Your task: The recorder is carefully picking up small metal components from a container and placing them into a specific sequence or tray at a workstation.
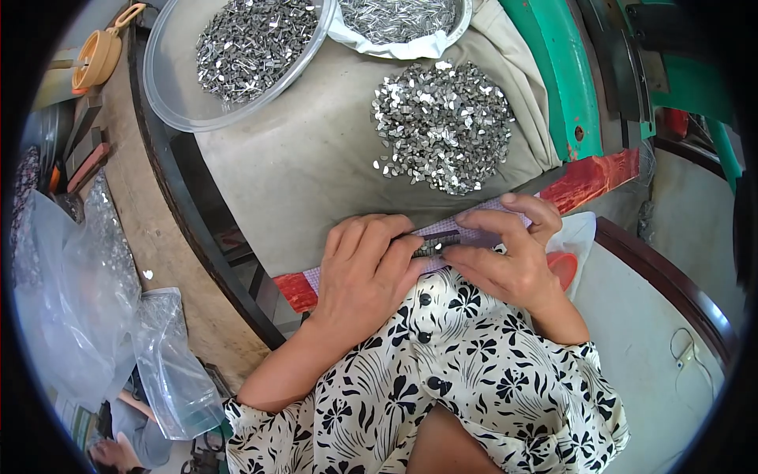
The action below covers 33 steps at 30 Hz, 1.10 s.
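Note:
My left hand (359, 261) is closed round one end of a short dark ridged strip (439, 239) set with small metal pieces. At its other end the thumb and fingers of my right hand (509, 257) press on the strip, while the rest of that hand's fingers stay bent and raised. A small bright metal chip shows on the strip between the two hands. Beneath it lies a checked cloth (474, 235) close to my body. Just beyond the hands, a loose heap of small flat metal pieces (442, 126) rests on a khaki cloth (300, 178).
At the far left stands a clear plastic tub (170, 87) of dark metal pieces; beside it, a lined bowl (430, 47) holds thin shiny pins. Green machine framing (564, 79) borders the right. Plastic bags (170, 355) hang at the left, and a person (142, 434) is lower left.

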Each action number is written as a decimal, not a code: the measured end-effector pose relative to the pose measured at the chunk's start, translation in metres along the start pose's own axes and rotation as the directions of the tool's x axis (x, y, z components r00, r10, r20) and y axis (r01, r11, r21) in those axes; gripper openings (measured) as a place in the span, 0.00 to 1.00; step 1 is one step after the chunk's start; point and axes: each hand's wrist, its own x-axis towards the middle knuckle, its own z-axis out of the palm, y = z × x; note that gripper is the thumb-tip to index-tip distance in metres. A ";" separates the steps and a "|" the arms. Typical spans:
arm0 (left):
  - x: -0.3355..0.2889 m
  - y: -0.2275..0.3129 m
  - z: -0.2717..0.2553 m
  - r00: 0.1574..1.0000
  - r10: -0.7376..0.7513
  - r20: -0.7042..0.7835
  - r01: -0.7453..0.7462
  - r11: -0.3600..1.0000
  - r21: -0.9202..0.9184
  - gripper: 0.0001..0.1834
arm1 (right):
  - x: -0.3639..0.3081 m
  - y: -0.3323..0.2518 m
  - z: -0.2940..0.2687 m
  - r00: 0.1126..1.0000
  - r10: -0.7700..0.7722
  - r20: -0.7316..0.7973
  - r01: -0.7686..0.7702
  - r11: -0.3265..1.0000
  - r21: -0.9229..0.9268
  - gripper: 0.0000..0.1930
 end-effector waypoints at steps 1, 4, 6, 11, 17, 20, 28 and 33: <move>-0.001 0.000 0.000 1.000 -0.001 0.000 0.001 1.000 0.002 0.17 | 0.001 -0.001 0.002 1.000 0.008 0.014 -0.008 1.000 -0.011 0.10; -0.003 0.000 -0.001 1.000 -0.027 -0.013 0.027 0.999 0.026 0.16 | 0.003 -0.002 0.008 0.999 0.026 0.032 -0.025 1.000 -0.010 0.09; -0.003 0.000 -0.002 0.999 -0.044 -0.009 0.044 0.999 0.018 0.15 | 0.005 -0.004 0.009 0.999 0.036 0.036 -0.036 0.999 0.001 0.08; 0.000 0.001 -0.005 0.999 -0.054 0.000 0.054 0.998 -0.019 0.15 | 0.005 -0.003 0.010 0.994 0.101 0.031 -0.101 0.995 0.009 0.09; 0.007 0.005 -0.003 1.000 -0.016 0.008 0.016 1.000 -0.012 0.14 | 0.010 -0.004 0.000 0.991 0.114 0.076 -0.112 0.993 -0.034 0.09; 0.010 0.007 -0.002 1.000 -0.016 0.023 0.016 1.000 0.007 0.13 | 0.012 -0.001 -0.002 0.990 0.132 0.058 -0.131 0.991 -0.013 0.09; 0.011 0.010 0.004 1.000 -0.004 0.029 0.003 0.998 0.057 0.10 | 0.048 0.018 0.008 0.998 0.046 -0.046 -0.048 0.998 -0.035 0.11; 0.008 0.010 0.004 1.000 -0.005 0.029 0.003 0.999 0.053 0.11 | 0.073 0.017 0.016 0.996 -0.074 0.046 0.077 0.994 -0.081 0.10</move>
